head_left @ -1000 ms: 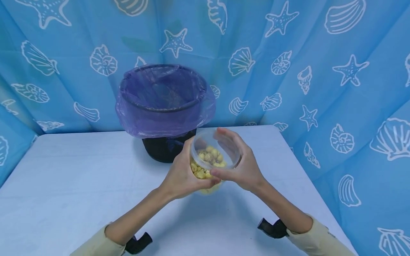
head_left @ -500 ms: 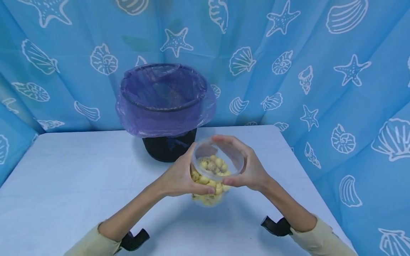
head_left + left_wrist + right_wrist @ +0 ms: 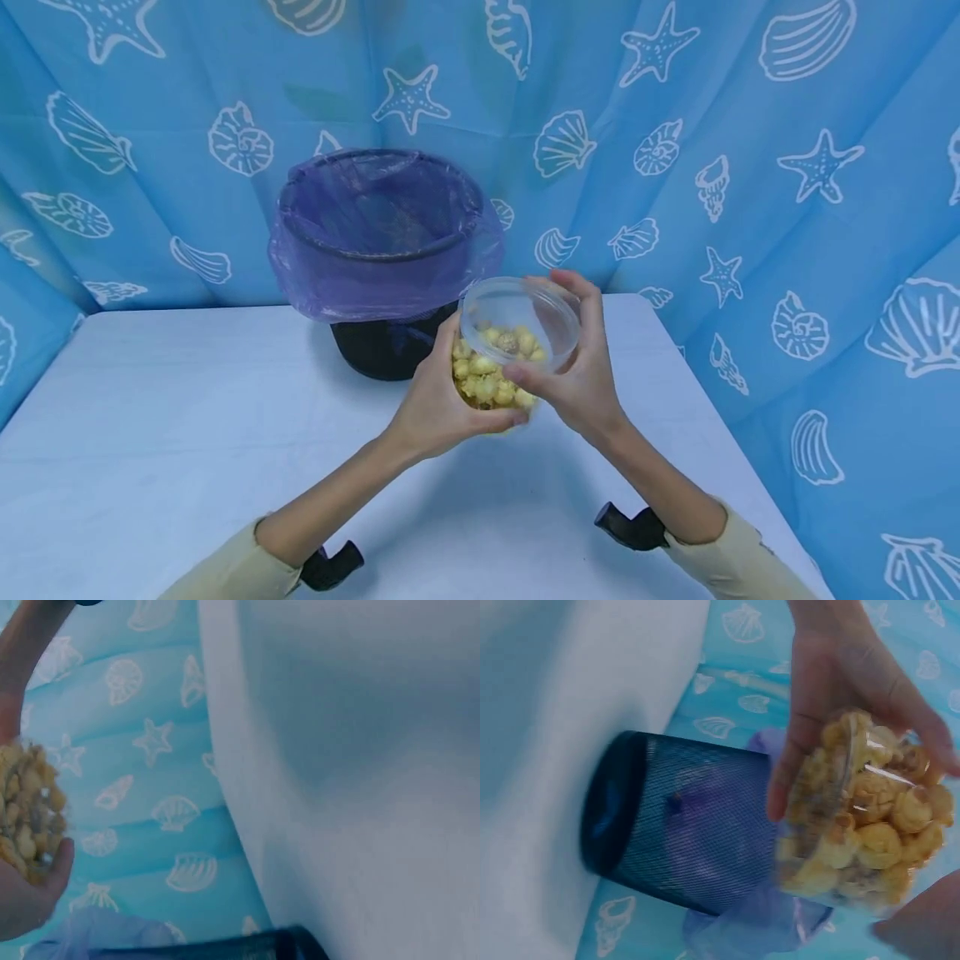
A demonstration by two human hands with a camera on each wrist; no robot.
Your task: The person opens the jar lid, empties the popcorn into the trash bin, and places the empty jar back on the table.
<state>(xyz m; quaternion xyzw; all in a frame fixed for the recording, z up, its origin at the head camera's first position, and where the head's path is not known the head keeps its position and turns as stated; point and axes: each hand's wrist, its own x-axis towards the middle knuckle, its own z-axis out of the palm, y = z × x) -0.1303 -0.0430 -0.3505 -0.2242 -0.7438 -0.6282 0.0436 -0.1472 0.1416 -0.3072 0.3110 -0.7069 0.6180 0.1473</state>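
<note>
A clear round plastic jar of popcorn [image 3: 491, 383] is held in the air above the table by both hands. Pale yellow popcorn [image 3: 877, 825] fills its lower part, and its see-through round top [image 3: 517, 304] tilts toward me. My left hand [image 3: 435, 408] grips the jar's body from the left, thumb across the near side. My right hand [image 3: 573, 375] holds the top edge from the right, thumb at the near rim and fingers behind. Whether a lid covers the top I cannot tell. In the left wrist view, popcorn [image 3: 30, 810] shows at the left edge.
A black mesh bin [image 3: 697, 817] lined with a purple plastic bag [image 3: 360, 287] stands behind the hands at the table's back edge. A white cloth covers the table [image 3: 187, 417]. Blue curtain [image 3: 465, 50] with shell and starfish prints hangs behind and to the right.
The jar dips slightly toward me, then rises again and shifts a little right, both hands moving with it. My grip stays much the same. The bin has not moved.
</note>
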